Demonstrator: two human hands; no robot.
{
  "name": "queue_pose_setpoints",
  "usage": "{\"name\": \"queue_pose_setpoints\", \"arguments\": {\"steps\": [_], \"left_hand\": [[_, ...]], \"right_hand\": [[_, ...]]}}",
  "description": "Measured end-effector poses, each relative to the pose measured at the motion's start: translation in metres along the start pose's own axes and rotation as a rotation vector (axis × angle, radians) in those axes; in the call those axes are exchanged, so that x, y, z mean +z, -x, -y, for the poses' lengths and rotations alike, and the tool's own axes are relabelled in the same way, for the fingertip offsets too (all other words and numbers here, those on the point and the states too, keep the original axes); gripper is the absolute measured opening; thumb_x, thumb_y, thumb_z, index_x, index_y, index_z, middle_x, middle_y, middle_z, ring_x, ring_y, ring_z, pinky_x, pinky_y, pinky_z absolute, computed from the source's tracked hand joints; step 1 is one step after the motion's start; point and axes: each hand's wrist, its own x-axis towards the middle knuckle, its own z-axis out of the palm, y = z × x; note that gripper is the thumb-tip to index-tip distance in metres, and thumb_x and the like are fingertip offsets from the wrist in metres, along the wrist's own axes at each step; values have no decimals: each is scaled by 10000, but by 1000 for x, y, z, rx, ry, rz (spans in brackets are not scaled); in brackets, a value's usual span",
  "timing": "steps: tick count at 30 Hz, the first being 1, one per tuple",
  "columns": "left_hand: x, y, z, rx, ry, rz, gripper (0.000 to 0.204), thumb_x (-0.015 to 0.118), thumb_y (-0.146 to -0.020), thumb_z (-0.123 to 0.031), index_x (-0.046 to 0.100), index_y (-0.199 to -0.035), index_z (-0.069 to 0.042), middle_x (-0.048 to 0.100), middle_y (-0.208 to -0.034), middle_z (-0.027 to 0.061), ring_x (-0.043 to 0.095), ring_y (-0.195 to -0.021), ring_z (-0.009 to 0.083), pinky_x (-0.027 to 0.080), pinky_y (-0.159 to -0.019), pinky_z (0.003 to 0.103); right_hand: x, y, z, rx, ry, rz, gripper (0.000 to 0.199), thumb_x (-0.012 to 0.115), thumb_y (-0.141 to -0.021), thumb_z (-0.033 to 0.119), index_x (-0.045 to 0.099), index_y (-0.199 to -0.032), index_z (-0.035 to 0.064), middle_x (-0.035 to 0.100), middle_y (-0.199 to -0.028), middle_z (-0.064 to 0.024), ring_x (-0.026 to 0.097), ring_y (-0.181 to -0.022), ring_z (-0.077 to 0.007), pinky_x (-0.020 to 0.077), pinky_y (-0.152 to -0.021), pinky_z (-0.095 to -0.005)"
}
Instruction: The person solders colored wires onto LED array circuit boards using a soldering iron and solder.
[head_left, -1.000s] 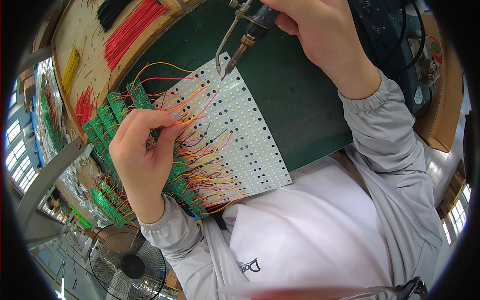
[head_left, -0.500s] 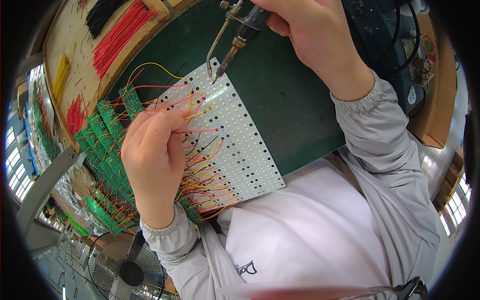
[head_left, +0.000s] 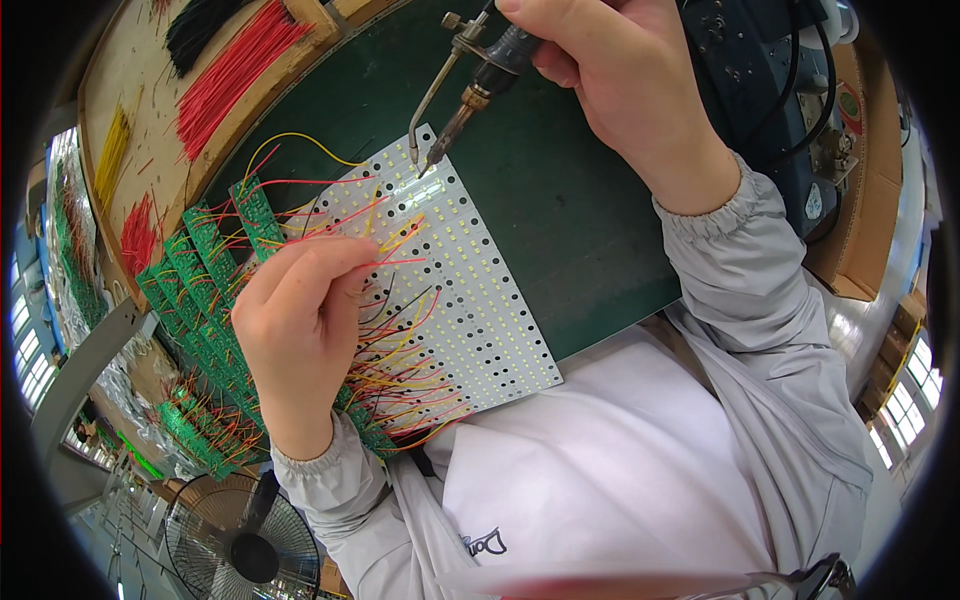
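Gripping a dark-handled soldering iron (head_left: pixel 490 78) in the right hand (head_left: pixel 625 95), a person in a grey jacket (head_left: pixel 765 290) and white shirt (head_left: pixel 600 440) leans over a green tabletop (head_left: pixel 590 240), seen from the head camera. The iron points down and to the left, its tip at the upper end of a white panel (head_left: pixel 485 300) that lies slanted on the surface; whether the tip touches cannot be told. A thin, curved metal tube (head_left: pixel 425 110) is clamped to the iron, its lower end just beside the tip. The left hand (head_left: pixel 300 320) has thumb and forefinger pinched together on a red wire (head_left: pixel 402 262) above the panel's left part. Rows of small pale components and dark round holes cover the panel. Along its left side sit narrow green circuit boards (head_left: pixel 207 243), their red, yellow and black leads reaching across it. At upper left, a wooden tray (head_left: pixel 160 125) carries loose black wires (head_left: pixel 197 35), red wires (head_left: pixel 235 75) and yellow wires (head_left: pixel 112 155). A round fan (head_left: pixel 253 557) stands at lower left; a cardboard box (head_left: pixel 872 210) rests at far right.
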Motion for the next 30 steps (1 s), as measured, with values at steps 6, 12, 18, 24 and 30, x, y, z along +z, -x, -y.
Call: {"name": "queue_pose_setpoints", "arguments": {"steps": [6, 12, 18, 24, 30], "left_hand": [[10, -2, 0, 17, -65, -108, 147, 749, -833, 52, 720, -944, -40, 727, -890, 101, 698, -721, 225, 545, -622, 299], [10, 0, 1, -17, -59, -140, 171, 738, -832, 64, 719, -961, -46, 721, -908, 100, 691, -726, 229, 543, -621, 302], [13, -2, -2, 20, -44, -64, 176, 743, -817, 59, 720, -958, -44, 701, -873, 94, 673, -719, 247, 527, -617, 323], [10, 0, 4, 100, -23, -28, 156, 756, -793, 31, 721, -919, -55, 700, -850, 83, 667, -727, 258, 525, -627, 342], [6, -1, 3, 172, -34, 65, 168, 758, -746, 8, 705, -871, -91, 703, -830, 49, 664, -741, 262, 529, -727, 387]], "right_hand": [[-1, 0, -8, -96, 48, 33, 200, 764, -890, 97, 573, -925, 50, 535, -764, 48, 479, -645, -40, 378, -562, -221], [0, 0, -4, -61, 154, 60, 216, 771, -894, 107, 565, -929, 57, 510, -761, 58, 468, -655, -35, 373, -575, -216], [1, 0, -4, -72, 210, 44, 208, 764, -881, 81, 560, -915, 62, 501, -753, 61, 465, -648, -34, 375, -572, -220], [1, -1, -7, -83, 163, 24, 199, 761, -882, 71, 568, -932, 59, 517, -754, 57, 479, -645, -36, 387, -574, -214], [3, 1, -3, 4, 80, -5, 205, 764, -894, 70, 570, -956, 56, 550, -772, 45, 512, -645, -36, 398, -570, -195]]}}
